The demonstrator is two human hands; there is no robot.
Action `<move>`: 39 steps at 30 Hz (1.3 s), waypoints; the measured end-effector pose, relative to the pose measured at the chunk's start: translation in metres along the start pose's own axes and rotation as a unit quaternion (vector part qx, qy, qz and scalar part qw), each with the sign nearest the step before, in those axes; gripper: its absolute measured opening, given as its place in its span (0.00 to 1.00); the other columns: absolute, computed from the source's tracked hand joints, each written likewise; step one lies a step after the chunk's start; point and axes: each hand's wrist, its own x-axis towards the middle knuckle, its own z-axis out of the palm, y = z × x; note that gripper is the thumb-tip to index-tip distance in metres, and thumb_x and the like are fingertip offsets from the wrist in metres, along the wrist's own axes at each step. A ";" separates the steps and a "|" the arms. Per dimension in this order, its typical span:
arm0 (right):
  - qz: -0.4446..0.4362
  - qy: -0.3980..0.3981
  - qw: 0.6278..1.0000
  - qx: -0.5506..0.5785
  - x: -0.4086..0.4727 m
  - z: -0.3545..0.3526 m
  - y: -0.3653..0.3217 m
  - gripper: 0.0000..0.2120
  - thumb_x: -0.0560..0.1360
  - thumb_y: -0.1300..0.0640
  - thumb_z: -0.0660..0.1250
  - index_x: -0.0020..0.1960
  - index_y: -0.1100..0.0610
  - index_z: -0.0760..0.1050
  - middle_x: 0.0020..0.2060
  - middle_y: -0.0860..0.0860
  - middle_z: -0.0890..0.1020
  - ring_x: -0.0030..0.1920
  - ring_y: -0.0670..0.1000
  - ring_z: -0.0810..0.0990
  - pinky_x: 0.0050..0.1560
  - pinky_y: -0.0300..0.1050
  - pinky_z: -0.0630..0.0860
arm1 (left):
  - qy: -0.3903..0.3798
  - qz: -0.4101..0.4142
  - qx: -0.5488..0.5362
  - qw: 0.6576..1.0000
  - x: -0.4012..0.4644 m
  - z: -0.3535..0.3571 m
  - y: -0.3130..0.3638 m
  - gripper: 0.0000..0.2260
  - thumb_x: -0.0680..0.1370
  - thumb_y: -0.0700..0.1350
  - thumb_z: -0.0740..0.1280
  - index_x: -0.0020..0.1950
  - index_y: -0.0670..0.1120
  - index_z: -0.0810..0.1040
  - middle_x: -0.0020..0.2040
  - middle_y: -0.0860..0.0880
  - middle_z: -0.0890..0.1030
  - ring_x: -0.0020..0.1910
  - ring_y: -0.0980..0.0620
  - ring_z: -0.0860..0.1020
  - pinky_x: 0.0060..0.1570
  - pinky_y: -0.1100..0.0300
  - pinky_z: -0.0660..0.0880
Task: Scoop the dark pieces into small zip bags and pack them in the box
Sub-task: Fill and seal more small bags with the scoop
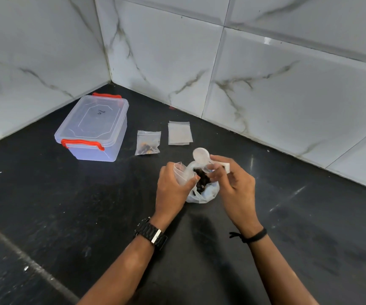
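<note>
Working on a black stone counter [67, 216] set into a corner of white marble-veined wall tiles [287, 73]. Left hand [173, 188] grips a small clear zip bag [183, 172], fingers and thumb curled round it, mouth of the bag turned toward the right hand. Right hand [234, 186] pinches the handle of a white plastic measuring scoop [201, 156]; the scoop's bowl is raised above the hands and faces the camera, and whether it holds anything cannot be told. Between and just under the two hands sits an open clear plastic pouch [206, 192] resting on the counter, with the dark pieces [201, 180] heaped inside it.

Beyond the hands, a filled small zip bag [148, 143] lies flat on the counter with dark and brownish contents at its lower end. Just to its right, apart from it, lies a flat stack of empty small zip bags [179, 133]. To the left, near the wall corner, stands a clear rectangular plastic box with red clip handles [94, 128]; its lid is on, with a small handwritten mark on top. The filled bag lies outside the box, beside it.

Left wrist carries a black link-strap watch [151, 233]; right wrist carries a thin black band [252, 236].
</note>
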 end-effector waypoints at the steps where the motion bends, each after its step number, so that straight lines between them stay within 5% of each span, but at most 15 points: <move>1: 0.011 0.012 1.000 -0.011 0.002 -0.002 0.005 0.09 0.79 0.59 0.63 0.51 0.47 0.79 0.41 0.49 0.84 0.39 0.50 0.83 0.41 0.43 0.79 | 0.002 -0.007 0.005 1.000 0.000 0.000 -0.001 0.21 0.70 0.53 0.75 0.57 0.48 0.72 0.52 0.50 0.74 0.52 0.53 0.74 0.49 0.60 0.72; 7: -0.015 -0.096 0.974 -0.203 -0.003 -0.008 0.041 0.08 0.77 0.62 0.65 0.53 0.58 0.81 0.46 0.50 0.84 0.44 0.41 0.79 0.49 0.30 0.74 | -0.056 -0.062 -0.010 0.996 -0.003 0.003 -0.005 0.22 0.70 0.50 0.75 0.57 0.50 0.67 0.52 0.50 0.78 0.50 0.52 0.78 0.50 0.53 0.78; 13: -0.031 -0.166 0.946 -0.279 -0.007 -0.004 0.048 0.10 0.78 0.60 0.63 0.57 0.59 0.79 0.51 0.53 0.82 0.48 0.50 0.81 0.49 0.34 0.71 | -0.069 -0.074 -0.010 0.995 0.000 0.001 -0.002 0.21 0.72 0.46 0.73 0.59 0.49 0.66 0.52 0.50 0.77 0.48 0.53 0.77 0.42 0.64 0.73; 19: 0.042 -0.127 0.963 -0.234 -0.003 0.001 0.045 0.10 0.80 0.55 0.60 0.44 0.57 0.76 0.33 0.44 0.75 0.33 0.43 0.74 0.35 0.31 0.68 | -0.065 -0.082 -0.009 0.994 0.001 0.003 -0.002 0.21 0.71 0.45 0.73 0.59 0.50 0.67 0.52 0.49 0.78 0.50 0.51 0.78 0.50 0.55 0.77; 26: 0.128 -0.053 0.978 -0.154 -0.003 0.008 0.048 0.13 0.79 0.56 0.60 0.41 0.63 0.76 0.32 0.56 0.80 0.34 0.55 0.79 0.35 0.50 0.75 | -0.058 -0.085 -0.004 0.995 0.000 0.005 0.001 0.19 0.71 0.43 0.72 0.57 0.48 0.67 0.51 0.48 0.78 0.50 0.48 0.79 0.51 0.52 0.77; 33: 0.186 -0.028 0.977 -0.099 -0.002 0.010 0.042 0.11 0.78 0.58 0.61 0.42 0.62 0.78 0.33 0.52 0.82 0.33 0.47 0.81 0.34 0.36 0.75 | -0.054 -0.085 0.013 0.995 -0.001 0.006 0.004 0.18 0.71 0.41 0.70 0.56 0.46 0.67 0.50 0.46 0.78 0.49 0.45 0.78 0.49 0.48 0.77; 39: 0.225 -0.014 0.973 -0.045 0.001 0.008 0.040 0.10 0.78 0.60 0.61 0.42 0.59 0.80 0.32 0.49 0.83 0.31 0.43 0.81 0.37 0.37 0.77 | -0.068 -0.083 -0.009 0.994 -0.001 0.003 0.002 0.20 0.71 0.43 0.72 0.58 0.46 0.68 0.52 0.48 0.78 0.50 0.48 0.78 0.52 0.51 0.77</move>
